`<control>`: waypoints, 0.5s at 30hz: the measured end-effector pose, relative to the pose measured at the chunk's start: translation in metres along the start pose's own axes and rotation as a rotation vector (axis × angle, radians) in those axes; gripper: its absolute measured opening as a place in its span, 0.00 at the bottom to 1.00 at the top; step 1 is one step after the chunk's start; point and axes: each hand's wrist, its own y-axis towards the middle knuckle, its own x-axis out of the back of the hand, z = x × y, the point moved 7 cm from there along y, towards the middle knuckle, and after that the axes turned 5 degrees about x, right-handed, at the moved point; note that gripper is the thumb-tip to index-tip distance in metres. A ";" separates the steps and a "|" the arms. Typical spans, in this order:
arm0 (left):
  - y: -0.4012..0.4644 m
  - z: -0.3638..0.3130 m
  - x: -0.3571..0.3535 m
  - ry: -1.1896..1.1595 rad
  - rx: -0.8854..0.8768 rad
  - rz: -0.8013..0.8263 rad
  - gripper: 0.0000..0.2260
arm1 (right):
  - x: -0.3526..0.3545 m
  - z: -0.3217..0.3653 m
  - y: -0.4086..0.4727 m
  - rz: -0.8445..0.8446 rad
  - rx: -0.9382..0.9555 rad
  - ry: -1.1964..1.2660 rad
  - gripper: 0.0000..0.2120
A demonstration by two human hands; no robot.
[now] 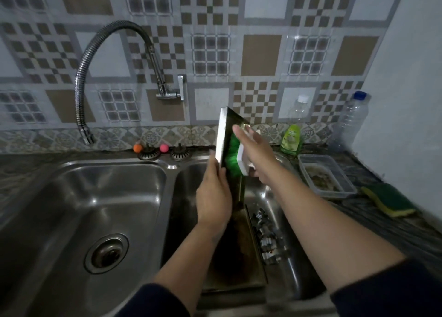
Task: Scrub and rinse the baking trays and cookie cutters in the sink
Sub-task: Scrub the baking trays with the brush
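A rectangular baking tray [224, 127] stands on edge above the right sink basin [282, 204], its inner face turned right. My left hand [214, 194] grips its lower left edge. My right hand [254, 155] holds a white scrub brush with green bristles [235, 150], and the bristles press on the tray's inner face. Another dark tray [239, 252] lies in the right basin under my arms. Several metal cookie cutters [267, 237] sit beside it along the basin's right side.
The left basin [95, 197] has a drain strainer [107, 253]. A flexible faucet [88, 135] hangs over its back edge. On the right counter stand a green soap bottle [291, 139], two clear bottles [350, 120], a plastic container [326, 176] and a green-yellow sponge [389, 203].
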 end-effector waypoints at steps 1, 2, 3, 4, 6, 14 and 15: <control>-0.004 -0.007 -0.004 0.029 -0.042 -0.002 0.18 | -0.001 0.005 0.002 -0.008 -0.036 0.034 0.37; -0.009 -0.012 -0.008 0.057 -0.075 0.008 0.17 | 0.001 0.010 0.003 -0.030 -0.050 0.057 0.39; -0.012 -0.015 -0.011 0.083 -0.095 0.027 0.18 | 0.005 0.013 0.003 -0.055 -0.051 0.070 0.40; -0.015 -0.016 -0.016 0.115 -0.107 0.055 0.19 | 0.010 0.015 0.002 -0.076 -0.047 0.056 0.39; -0.020 -0.015 -0.021 0.169 -0.171 0.096 0.20 | 0.017 0.014 0.003 -0.087 -0.009 -0.046 0.35; 0.024 0.050 -0.008 -0.037 -0.024 0.292 0.20 | 0.058 0.002 0.002 0.047 0.080 0.112 0.23; 0.031 0.055 -0.005 -0.027 0.014 0.324 0.21 | 0.064 -0.006 0.003 0.059 0.046 0.167 0.22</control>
